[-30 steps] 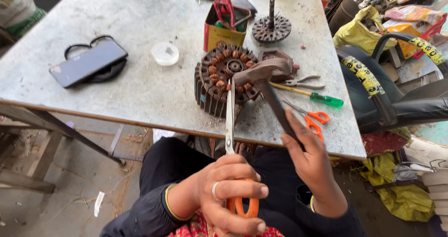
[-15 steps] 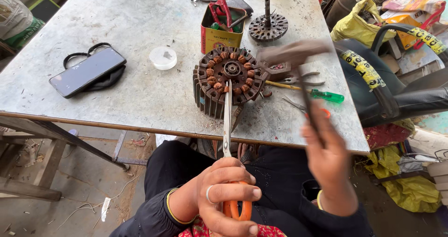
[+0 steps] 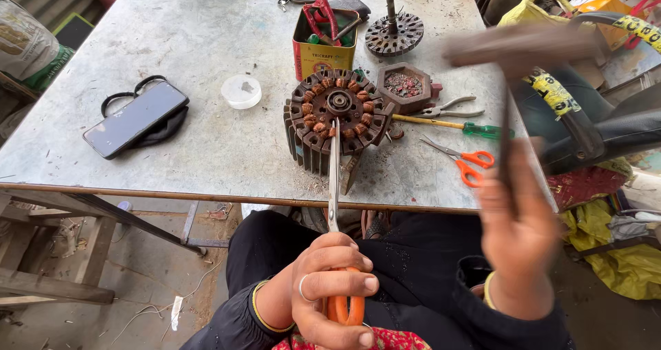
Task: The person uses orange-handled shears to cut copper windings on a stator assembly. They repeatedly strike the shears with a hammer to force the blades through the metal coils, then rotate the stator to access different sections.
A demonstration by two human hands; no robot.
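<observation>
Evidently, orange-handled scissors (image 3: 335, 253) were gripped tight in the left hand (image 3: 323, 288), the blade tip braced like a chisel against the copper-wound stator (image 3: 337, 119) at the metal table's (image 3: 172, 40) near edge. A hammer (image 3: 516, 54), motion-blurred, was held closed-fisted in the right hand (image 3: 516, 233), raised right of the stator.

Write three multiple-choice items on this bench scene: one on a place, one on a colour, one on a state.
1. Where does the phone lie? A) left of the motor stator B) inside the tin C) on the floor
2. What colour is the screwdriver handle? A) red B) green C) blue
3. How does the hammer in the right hand look? A) sharp, resting on the table B) blurred, raised C) lying in the tin

A: it lies on the table, left of the motor stator.
B: the grip is green.
B: it is smeared, above the table.
</observation>
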